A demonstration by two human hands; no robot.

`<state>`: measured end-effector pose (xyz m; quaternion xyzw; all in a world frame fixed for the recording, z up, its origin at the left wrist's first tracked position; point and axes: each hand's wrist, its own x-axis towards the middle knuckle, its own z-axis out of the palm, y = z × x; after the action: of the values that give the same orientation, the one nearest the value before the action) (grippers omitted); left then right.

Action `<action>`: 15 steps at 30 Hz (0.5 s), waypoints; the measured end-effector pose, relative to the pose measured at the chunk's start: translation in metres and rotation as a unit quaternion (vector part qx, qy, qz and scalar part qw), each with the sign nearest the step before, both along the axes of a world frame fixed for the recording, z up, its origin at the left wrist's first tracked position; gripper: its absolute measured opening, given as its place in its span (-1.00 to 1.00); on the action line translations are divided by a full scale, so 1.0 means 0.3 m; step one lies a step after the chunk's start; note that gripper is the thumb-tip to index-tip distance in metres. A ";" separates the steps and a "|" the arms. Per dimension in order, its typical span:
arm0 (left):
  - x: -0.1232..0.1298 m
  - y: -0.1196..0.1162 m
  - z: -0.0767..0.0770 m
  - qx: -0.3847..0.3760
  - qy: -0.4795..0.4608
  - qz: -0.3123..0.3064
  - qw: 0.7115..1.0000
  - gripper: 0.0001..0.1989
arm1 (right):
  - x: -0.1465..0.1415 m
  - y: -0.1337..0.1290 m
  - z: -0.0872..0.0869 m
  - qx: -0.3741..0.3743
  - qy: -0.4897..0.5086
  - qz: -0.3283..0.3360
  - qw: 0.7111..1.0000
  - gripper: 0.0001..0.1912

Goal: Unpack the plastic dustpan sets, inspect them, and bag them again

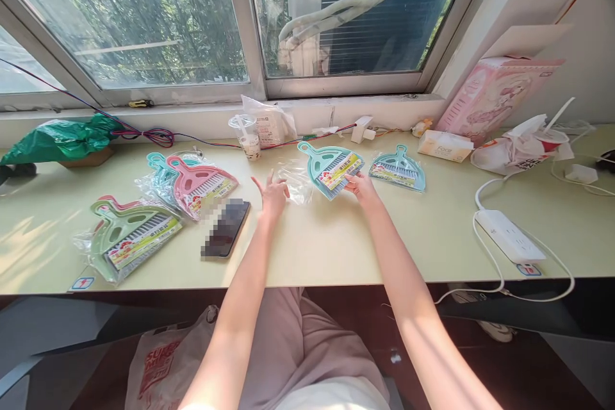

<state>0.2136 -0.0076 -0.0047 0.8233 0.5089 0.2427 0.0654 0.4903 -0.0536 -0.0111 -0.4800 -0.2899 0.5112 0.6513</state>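
My right hand (361, 191) grips the lower right edge of a teal dustpan-and-brush set (317, 165), its fingers over the printed label. The set is tilted, its handle pointing to the upper left. My left hand (273, 195) is held with fingers spread at the edge of a crumpled clear plastic bag (296, 182); whether it touches the bag I cannot tell. Another teal dustpan set (398, 170) lies to the right. On the left are a pink dustpan set (199, 182) over a teal one, and a green dustpan set (129, 234) over a pink one, with clear wrapping about them.
A phone (225, 229) lies left of my left forearm. Behind stand a drink cup (247, 138) and a paper packet (273, 125). A green bag (67, 138) is far left. On the right are a tissue pack (444, 145), a pink box (500, 93) and a power strip (510, 236) with loose cable.
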 end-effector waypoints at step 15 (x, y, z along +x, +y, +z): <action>0.003 0.018 -0.031 -0.196 -0.018 -0.134 0.971 -0.18 | 0.118 -0.051 0.035 -0.045 -0.026 -0.033 0.998 -0.83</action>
<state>0.2145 -0.0024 -0.0139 0.8507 0.4303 0.1419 0.2664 0.5256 -0.0690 -0.0005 -0.5312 -0.2678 0.4891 0.6378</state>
